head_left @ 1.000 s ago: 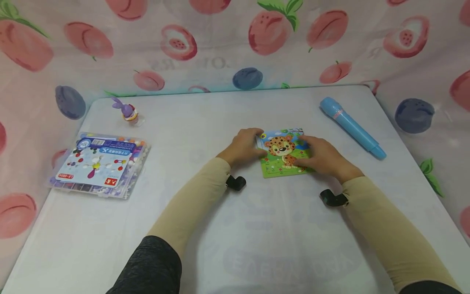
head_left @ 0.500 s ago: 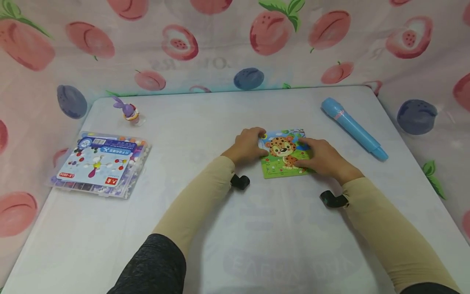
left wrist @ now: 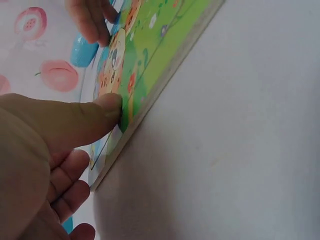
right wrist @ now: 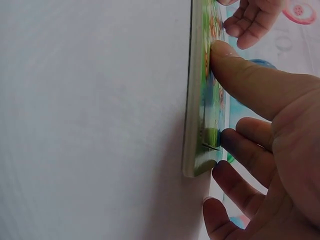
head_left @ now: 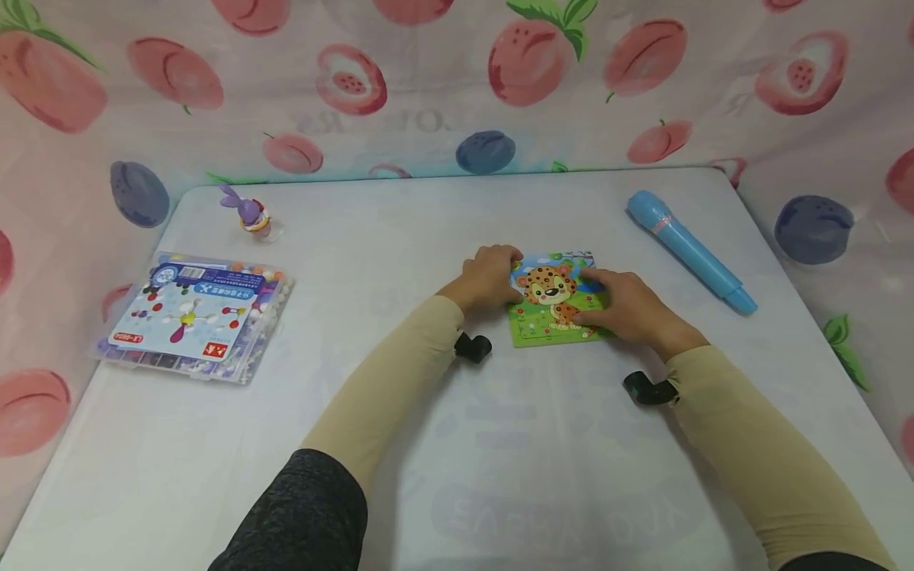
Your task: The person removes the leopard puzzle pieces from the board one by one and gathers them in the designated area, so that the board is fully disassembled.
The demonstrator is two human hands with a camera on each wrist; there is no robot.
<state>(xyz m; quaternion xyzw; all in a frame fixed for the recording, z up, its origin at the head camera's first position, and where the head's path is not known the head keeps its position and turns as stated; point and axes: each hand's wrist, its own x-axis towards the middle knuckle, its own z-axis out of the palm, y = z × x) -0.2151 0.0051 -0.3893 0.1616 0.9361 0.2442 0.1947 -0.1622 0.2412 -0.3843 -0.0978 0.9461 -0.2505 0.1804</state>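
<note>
A thin, square picture puzzle (head_left: pixel 553 297) with a cartoon leopard on green grass lies on the white table. My left hand (head_left: pixel 488 276) is at its left edge; in the left wrist view the thumb (left wrist: pixel 107 107) touches the picture face, with the other fingers loosely bent beside the edge. From the right, my right hand (head_left: pixel 628 305) reaches over the puzzle, thumb and fingers spread apart. In the right wrist view its thumb (right wrist: pixel 225 52) rests on the face, and the fingertips (right wrist: pixel 227 137) are right at the border. Both hands hide parts of the puzzle's sides.
A blue microphone-shaped toy (head_left: pixel 691 251) lies at the right. At the left is a clear plastic case (head_left: pixel 193 311) of small coloured pieces with a printed card on top. Behind it stands a small purple rabbit-eared figure (head_left: pixel 250 212). A fruit-print curtain (head_left: pixel 414 79) borders the table (head_left: pixel 400 230).
My left hand has shifted slightly right, a little further over the puzzle's left edge. The right hand and the puzzle stay nearly still; the whole view drifts slightly.
</note>
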